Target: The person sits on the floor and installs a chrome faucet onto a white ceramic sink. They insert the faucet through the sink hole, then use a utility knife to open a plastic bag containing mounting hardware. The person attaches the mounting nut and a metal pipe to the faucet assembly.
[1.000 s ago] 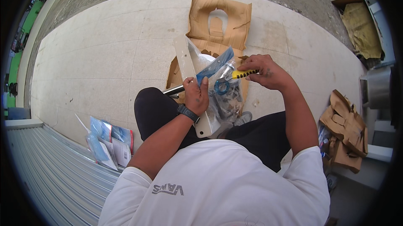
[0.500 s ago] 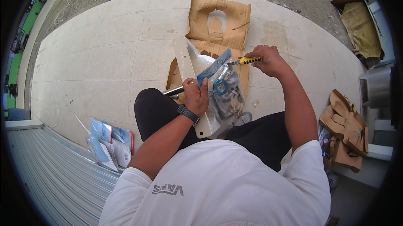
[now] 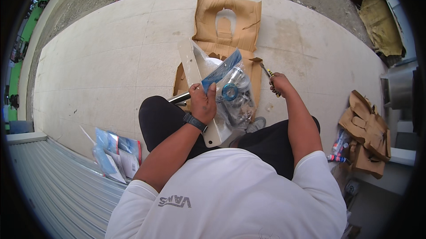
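My left hand (image 3: 204, 105) is closed on a clear plastic bag (image 3: 243, 110) with a blue header card (image 3: 223, 70). Shiny metal parts and a blue ring (image 3: 230, 91) show in the bag, above my bent legs. My right hand (image 3: 279, 84) grips a yellow-and-black utility knife (image 3: 267, 71), its blade pointing up and left, apart from the bag. Beneath the bag lies a white, smooth-edged piece (image 3: 189, 63), mostly hidden, so I cannot tell its kind. A chrome tube (image 3: 179, 98) sticks out left of my left hand.
A cardboard sheet (image 3: 248, 14) with an oval cutout lies ahead on the pale tiled floor (image 3: 97, 61). Blue-and-white packets (image 3: 116, 143) rest at the left by a ribbed metal shutter (image 3: 57, 181). Folded cardboard (image 3: 366, 125) and a brown box (image 3: 380, 25) stand at the right.
My right hand has drawn back from the bag, down and nearer me, and the knife has turned to a steeper angle. My left hand keeps hold of the bag.
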A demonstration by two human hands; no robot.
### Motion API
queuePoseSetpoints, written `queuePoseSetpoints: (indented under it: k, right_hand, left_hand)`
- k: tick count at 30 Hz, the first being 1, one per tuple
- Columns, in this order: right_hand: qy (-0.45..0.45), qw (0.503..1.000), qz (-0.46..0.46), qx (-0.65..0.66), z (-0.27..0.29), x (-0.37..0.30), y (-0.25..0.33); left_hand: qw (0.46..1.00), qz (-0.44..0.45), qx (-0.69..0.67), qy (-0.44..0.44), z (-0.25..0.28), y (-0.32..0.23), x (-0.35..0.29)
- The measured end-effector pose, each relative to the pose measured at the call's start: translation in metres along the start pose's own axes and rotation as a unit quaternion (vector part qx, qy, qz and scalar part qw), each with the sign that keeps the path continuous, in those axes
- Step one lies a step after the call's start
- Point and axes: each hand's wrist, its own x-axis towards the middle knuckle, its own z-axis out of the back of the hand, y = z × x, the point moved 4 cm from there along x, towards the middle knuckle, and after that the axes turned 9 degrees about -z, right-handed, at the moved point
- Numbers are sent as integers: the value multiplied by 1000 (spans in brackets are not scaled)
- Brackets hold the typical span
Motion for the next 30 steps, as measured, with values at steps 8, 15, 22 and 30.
queuePoseSetpoints:
  k: [8,15,22,30]
  right_hand:
    - [60,954,272,111,-62,-129,55]
    - [4,969,248,4,-109,-180,86]
    - [-44,942,324,-77,-111,-196,82]
    - [57,943,222,-243,-50,-203,77]
  left_hand:
    - [1000,5,13,-6,-6,3,-2]
    - [1000,5,9,20,-5,-2,2]
    - [998,-7,-57,9,-4,-8,6]
    - [999,-8,-3,-46,-1,-2,2]
